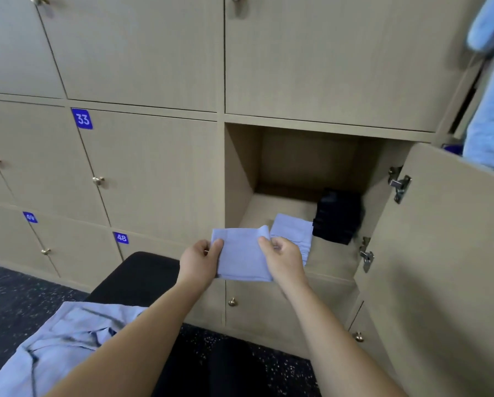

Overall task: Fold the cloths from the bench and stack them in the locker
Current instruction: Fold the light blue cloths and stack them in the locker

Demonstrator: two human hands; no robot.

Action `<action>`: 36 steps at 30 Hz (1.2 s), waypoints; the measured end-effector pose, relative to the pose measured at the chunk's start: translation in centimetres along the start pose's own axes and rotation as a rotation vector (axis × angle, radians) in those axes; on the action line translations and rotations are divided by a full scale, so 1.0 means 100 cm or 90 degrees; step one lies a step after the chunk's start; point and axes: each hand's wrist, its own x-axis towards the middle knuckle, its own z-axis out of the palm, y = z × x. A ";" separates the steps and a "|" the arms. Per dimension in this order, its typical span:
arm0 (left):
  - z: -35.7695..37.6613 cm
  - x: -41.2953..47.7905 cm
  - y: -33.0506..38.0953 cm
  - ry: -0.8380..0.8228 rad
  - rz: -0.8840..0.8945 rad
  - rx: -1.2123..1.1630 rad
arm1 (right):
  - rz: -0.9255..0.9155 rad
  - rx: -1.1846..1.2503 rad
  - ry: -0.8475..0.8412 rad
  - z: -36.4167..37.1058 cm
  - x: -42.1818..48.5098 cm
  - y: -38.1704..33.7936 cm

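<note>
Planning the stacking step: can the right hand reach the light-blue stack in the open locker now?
Probably yes. The door stands open, the stack lies frontmost in the locker, just beyond the right hand, nothing between; but that hand pinches the folded cloth.

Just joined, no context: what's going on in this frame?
A person holds a folded light blue cloth in both hands, the left hand and right hand pinching its side edges, just in front of the open locker. Inside, a light blue stack sits beside a black stack, which is to its right. Unfolded blue cloth lies on the bench at lower left, so folding is not yet done.
</note>
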 end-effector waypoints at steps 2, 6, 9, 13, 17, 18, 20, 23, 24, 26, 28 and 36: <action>0.013 0.005 0.001 -0.027 -0.011 -0.022 | 0.010 -0.005 -0.005 -0.013 0.004 0.011; 0.040 0.016 0.008 -0.110 -0.068 -0.074 | 0.031 -0.061 0.022 -0.035 0.014 0.031; 0.060 0.022 0.013 -0.198 -0.149 -0.151 | 0.055 -0.102 0.053 -0.046 0.025 0.046; 0.085 0.033 0.011 -0.213 -0.186 -0.183 | 0.093 -0.154 0.078 -0.062 0.036 0.063; 0.111 0.049 0.013 -0.203 -0.170 -0.190 | 0.091 -0.187 0.099 -0.073 0.054 0.076; 0.117 0.054 0.016 -0.201 -0.157 -0.187 | 0.092 -0.191 0.104 -0.075 0.061 0.079; 0.129 0.067 0.022 -0.193 -0.137 -0.181 | 0.092 -0.191 0.112 -0.078 0.078 0.082; 0.147 0.094 0.030 -0.196 -0.104 -0.162 | 0.091 -0.196 0.120 -0.082 0.108 0.085; 0.152 0.104 0.033 -0.201 -0.093 -0.155 | 0.089 -0.195 0.123 -0.083 0.119 0.086; 0.161 0.124 0.038 -0.212 -0.081 -0.149 | 0.080 -0.194 0.128 -0.084 0.140 0.089; 0.170 0.144 0.042 -0.209 -0.074 -0.156 | 0.075 -0.194 0.134 -0.084 0.161 0.090; 0.196 0.185 0.041 -0.214 -0.058 -0.172 | 0.103 -0.170 0.129 -0.076 0.213 0.107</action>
